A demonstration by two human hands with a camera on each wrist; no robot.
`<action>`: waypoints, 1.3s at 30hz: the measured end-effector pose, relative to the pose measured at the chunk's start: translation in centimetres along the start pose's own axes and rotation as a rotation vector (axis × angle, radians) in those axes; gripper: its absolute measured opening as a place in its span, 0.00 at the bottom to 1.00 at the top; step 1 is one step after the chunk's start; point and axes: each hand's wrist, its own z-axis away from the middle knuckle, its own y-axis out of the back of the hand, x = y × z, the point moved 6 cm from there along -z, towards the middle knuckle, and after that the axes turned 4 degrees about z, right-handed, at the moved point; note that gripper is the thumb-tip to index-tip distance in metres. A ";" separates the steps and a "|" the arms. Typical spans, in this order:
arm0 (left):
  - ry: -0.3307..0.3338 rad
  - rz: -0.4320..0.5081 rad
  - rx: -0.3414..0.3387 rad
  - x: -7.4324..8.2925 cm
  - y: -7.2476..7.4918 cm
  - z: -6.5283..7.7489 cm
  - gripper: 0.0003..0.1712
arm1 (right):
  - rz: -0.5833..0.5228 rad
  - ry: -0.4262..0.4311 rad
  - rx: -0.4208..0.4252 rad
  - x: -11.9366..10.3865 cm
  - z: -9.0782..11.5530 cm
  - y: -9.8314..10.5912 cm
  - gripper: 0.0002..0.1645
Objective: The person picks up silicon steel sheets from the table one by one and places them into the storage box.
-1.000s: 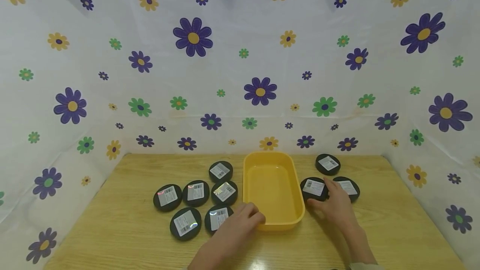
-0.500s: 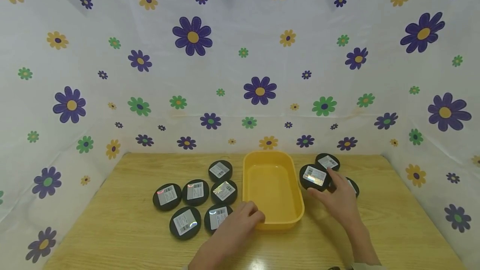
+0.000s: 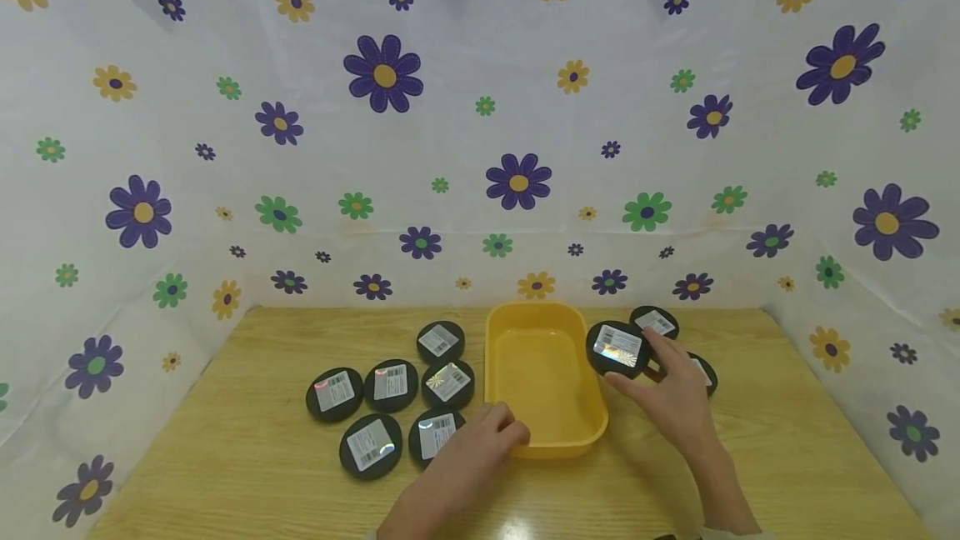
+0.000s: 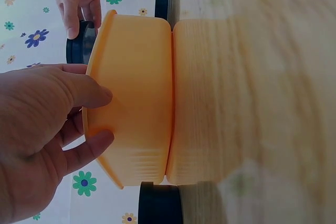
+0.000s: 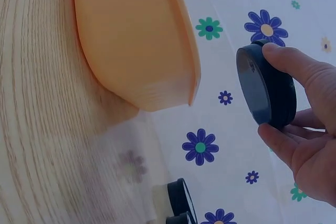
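In the head view my right hand (image 3: 677, 402) grips a round black tub (image 3: 618, 348) by its edge, label side up, between thumb and fingers. The right wrist view shows this tub (image 5: 266, 87) raised above the table, beside the yellow bin. My left hand (image 3: 480, 447) holds the near rim of that yellow plastic bin (image 3: 558, 450); in the left wrist view its thumb and fingers lie at the rim and outer wall (image 4: 137, 93). Nothing lies inside the bin. Two more black tubs, one behind (image 3: 655, 322) and one partly hidden by my right hand (image 3: 703, 373), sit on the right.
Left of the bin, several matching black tubs (image 3: 391, 384) with white barcode labels lie on the wooden table (image 3: 247, 457). One of them (image 3: 435, 433) is partly covered by my left hand. A white flowered cloth (image 3: 450, 140) rises behind the table and along both sides.
My right hand has lifted the black tub off the table and brought it up and left, to the bin's right rim. The left hand has stayed at the near rim.
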 end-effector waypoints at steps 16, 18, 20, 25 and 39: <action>0.012 0.020 0.002 -0.2 0.0 -0.1 0.17 | -0.042 0.036 -0.088 -1.8 0.5 -2.4 0.53; 0.022 0.018 0.001 -0.3 0.0 -0.1 0.17 | -0.043 0.058 -0.090 -1.9 0.6 -2.7 0.53; 0.032 0.019 0.000 -0.3 0.0 -0.1 0.17 | -0.043 0.081 -0.093 -2.1 0.7 -3.0 0.53; 0.058 0.040 -0.012 -0.5 0.0 -0.2 0.17 | -0.052 0.115 -0.105 -2.5 0.9 -3.8 0.52; 0.007 -0.022 0.018 -0.2 -0.2 -0.2 0.17 | 0.010 0.061 -0.199 -2.1 1.4 -6.7 0.52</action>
